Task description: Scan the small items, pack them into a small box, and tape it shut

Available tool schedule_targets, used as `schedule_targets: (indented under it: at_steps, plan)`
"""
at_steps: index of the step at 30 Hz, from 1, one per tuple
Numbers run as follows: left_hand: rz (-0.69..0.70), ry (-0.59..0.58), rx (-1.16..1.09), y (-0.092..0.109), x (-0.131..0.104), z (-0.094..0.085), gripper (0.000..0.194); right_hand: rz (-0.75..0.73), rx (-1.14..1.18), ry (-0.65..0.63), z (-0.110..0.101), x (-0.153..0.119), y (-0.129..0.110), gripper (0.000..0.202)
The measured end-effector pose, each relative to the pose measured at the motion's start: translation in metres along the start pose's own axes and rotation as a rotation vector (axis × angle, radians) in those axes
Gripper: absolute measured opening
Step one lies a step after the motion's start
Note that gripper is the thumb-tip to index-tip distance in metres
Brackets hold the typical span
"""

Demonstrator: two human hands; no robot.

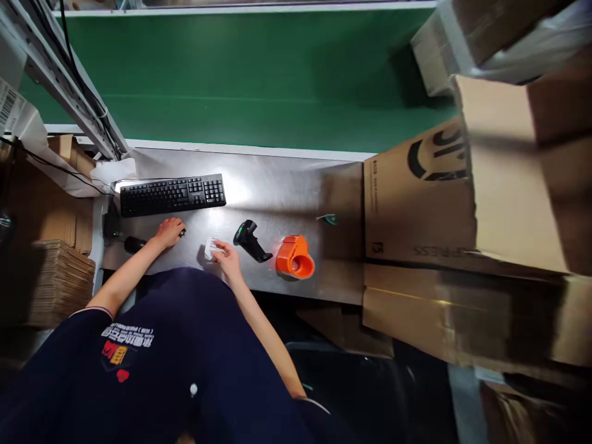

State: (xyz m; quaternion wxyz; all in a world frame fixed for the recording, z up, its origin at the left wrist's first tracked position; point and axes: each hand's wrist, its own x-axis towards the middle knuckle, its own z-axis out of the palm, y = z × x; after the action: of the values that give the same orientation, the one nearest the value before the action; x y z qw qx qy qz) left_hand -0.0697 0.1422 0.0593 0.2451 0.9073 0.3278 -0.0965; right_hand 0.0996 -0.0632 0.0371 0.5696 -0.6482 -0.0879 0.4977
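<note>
Below the black keyboard (pixel 173 195), my left hand (pixel 170 232) rests low over the metal table, its fingers curled over a small dark thing that shows only at the fingertips. My right hand (pixel 226 258) pinches a small white label or packet (pixel 211 248) between thumb and fingers, near the table's front edge. Just right of that hand lies a black barcode scanner (pixel 251 240) with a small green light. An orange tape dispenser (pixel 295 257) stands further right. A small green tool (pixel 330 219) lies beyond it, close to the cardboard box.
A large open cardboard box (pixel 416 203) borders the metal table (pixel 277 179) on the right. Behind runs a green conveyor belt (pixel 254 80). Stacked flat cartons (pixel 60 277) are at the left, below a metal post (pixel 87 92) with cables. A black object (pixel 134 245) lies beside my left forearm.
</note>
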Motion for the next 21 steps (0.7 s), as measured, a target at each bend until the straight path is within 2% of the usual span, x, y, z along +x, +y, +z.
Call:
schedule_targets:
  at_steps: [3,6,8,11,13,15,17,21]
  plan:
    - [0.017,-0.020,-0.071,0.000,0.006,0.001,0.031,0.012,-0.017,0.028,0.006,0.017,0.004,0.036]
    - [0.011,0.001,-0.200,0.007,0.001,0.009,0.031,0.022,-0.028,0.046,0.011,0.027,0.009,0.032]
    - [-0.070,0.055,-0.545,0.015,-0.008,0.017,0.035,0.022,-0.019,0.043,0.014,0.025,0.010,0.036]
    - [-0.224,0.085,-1.336,0.031,-0.024,0.024,0.046,0.024,0.024,0.031,0.016,0.014,0.004,0.044]
    - [-0.240,-0.001,-1.744,0.041,-0.035,0.023,0.049,0.012,0.058,0.017,0.017,0.004,-0.005,0.050]
    - [-0.211,-0.116,-1.995,0.048,-0.043,0.018,0.048,-0.046,0.078,-0.007,0.018,-0.005,-0.018,0.052]
    - [-0.190,-0.192,-2.100,0.054,-0.047,0.012,0.046,-0.158,0.042,-0.021,0.020,-0.012,-0.031,0.044]
    - [-0.202,-0.233,-2.145,0.061,-0.048,0.006,0.038,-0.380,-0.140,0.038,0.021,-0.023,-0.049,0.030]
